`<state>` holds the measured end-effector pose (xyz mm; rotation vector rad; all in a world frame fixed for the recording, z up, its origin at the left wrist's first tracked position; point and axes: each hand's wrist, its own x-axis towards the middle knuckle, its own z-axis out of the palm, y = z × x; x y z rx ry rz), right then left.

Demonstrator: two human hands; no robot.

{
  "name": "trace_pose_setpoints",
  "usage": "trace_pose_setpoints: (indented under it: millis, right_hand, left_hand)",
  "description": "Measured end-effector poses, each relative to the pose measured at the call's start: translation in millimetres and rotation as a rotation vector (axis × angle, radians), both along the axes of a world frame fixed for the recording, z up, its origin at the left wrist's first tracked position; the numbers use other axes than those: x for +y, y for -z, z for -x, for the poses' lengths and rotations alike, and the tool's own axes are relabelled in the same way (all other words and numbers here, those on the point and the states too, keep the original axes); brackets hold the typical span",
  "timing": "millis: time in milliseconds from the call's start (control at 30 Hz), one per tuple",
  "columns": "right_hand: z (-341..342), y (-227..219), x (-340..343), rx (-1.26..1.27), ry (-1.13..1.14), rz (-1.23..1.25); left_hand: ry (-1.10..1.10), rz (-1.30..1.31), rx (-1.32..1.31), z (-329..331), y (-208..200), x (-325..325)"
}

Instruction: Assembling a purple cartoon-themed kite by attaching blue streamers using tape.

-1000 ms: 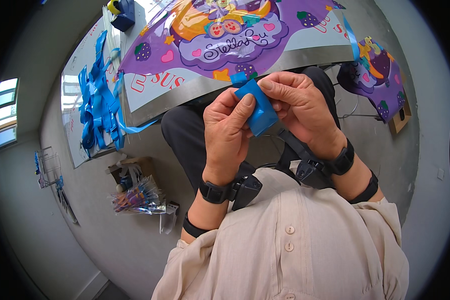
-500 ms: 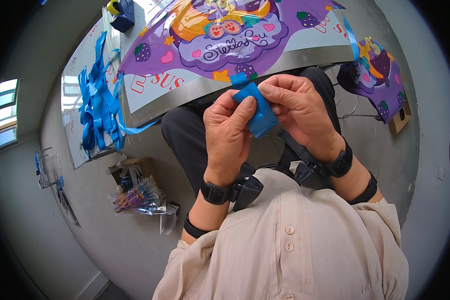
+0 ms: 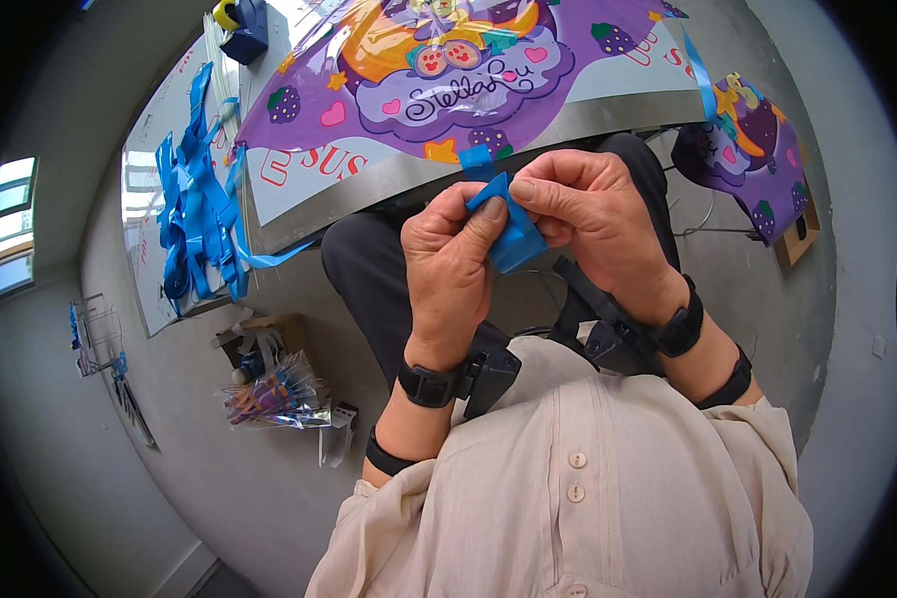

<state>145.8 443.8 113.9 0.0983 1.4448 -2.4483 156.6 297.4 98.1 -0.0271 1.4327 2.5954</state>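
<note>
My left hand [image 3: 448,269] and right hand [image 3: 588,224] meet over my lap, both pinching a folded piece of blue ribbon [image 3: 511,231] between thumbs and fingertips. Just beyond, at twelve o'clock, a purple foil balloon [image 3: 419,90] lies on the table [image 3: 389,184]; loose blue ribbons [image 3: 197,214] are heaped at ten o'clock.

Blue ribbon piece [image 3: 513,231], folded, possibly looped, pinched upright between both hands above lap.

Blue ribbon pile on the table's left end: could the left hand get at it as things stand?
Probably not at once: the left hand pinches the blue strip with the right hand; the ribbon pile lies well aside, unobstructed.
</note>
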Motion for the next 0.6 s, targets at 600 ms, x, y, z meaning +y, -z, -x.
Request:
trace_pose_setpoints:
  millis: [600]
  right_hand:
    - [-0.8,-0.2,1.2,-0.064,-0.043,0.088]
  left_hand:
    - [0.024,0.055,0.023,-1.6,-2.1,-1.1]
